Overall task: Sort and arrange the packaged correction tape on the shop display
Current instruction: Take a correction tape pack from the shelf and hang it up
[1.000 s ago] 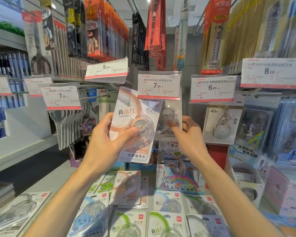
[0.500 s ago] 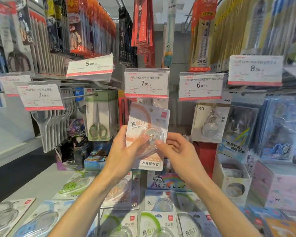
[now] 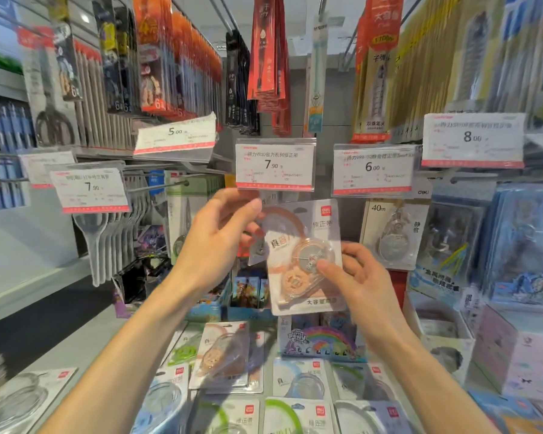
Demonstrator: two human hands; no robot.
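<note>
Crowded stationery shelves with white price tags (image 3: 275, 164) fill the background. Below the 7.90 tag, the right hand (image 3: 358, 283) pinches a peach-and-white blister-packed correction tape (image 3: 304, 258), thumb on its clear bubble. The left hand (image 3: 213, 242) grips the pack's upper left edge.

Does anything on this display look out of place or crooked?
Yes. Several correction tape packs lie loose on the shelf, overlapping at odd angles instead of hanging from hooks. The 5.00 price tag also sits tilted while its neighbours hang level. The peach pack held in both hands is slanted, but it is just being handled.
</note>
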